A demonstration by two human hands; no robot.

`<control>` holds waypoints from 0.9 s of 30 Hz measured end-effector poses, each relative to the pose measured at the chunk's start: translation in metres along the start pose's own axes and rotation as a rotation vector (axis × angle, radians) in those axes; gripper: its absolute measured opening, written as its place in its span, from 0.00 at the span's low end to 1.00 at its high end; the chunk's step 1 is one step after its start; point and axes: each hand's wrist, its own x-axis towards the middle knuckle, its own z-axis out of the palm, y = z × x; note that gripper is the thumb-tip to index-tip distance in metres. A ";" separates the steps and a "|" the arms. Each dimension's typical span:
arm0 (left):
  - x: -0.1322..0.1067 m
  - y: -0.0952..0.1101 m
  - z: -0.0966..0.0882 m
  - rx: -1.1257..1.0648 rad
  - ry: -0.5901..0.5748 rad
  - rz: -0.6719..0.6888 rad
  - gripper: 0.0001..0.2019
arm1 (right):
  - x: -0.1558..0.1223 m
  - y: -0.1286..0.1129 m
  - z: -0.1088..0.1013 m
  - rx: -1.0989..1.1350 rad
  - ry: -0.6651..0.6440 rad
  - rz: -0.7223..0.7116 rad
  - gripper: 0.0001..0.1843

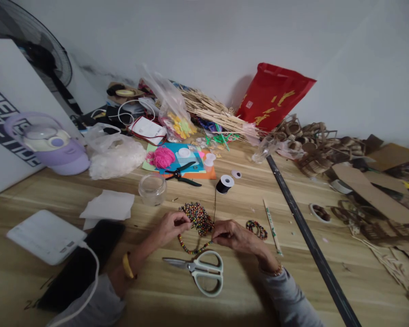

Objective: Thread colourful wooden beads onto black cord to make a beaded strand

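Note:
A heap of small multicoloured beads (197, 217) lies on the wooden table between my hands. My left hand (173, 227) is closed in a pinch at the heap's left side, by one end of a beaded string (190, 252). The string curves below the heap to my right hand (232, 235), whose fingers pinch its other end. Black cord runs from near my right hand up to a spool (225, 183). Scissors (199, 270) with pale green handles lie just below the string. Coiled bead bracelets (256, 230) rest right of my right hand.
A clear jar (152, 189), black-handled pliers (183, 175) and pink yarn (162, 157) lie beyond my hands. At left are a white device (47, 236) with a cable and a dark phone-like slab (78, 268). A dark strip (306, 231) crosses the table at right, near a pencil (272, 227).

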 end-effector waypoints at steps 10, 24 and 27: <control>0.009 0.008 0.010 -0.090 -0.208 -0.119 0.11 | 0.017 -0.012 0.010 -0.122 0.132 -0.088 0.07; 0.006 0.009 0.017 0.105 -0.227 -0.022 0.10 | 0.020 -0.013 0.025 -0.354 0.141 -0.104 0.04; 0.006 0.009 0.018 0.120 -0.206 -0.006 0.09 | 0.019 -0.011 0.026 -0.327 0.140 -0.107 0.05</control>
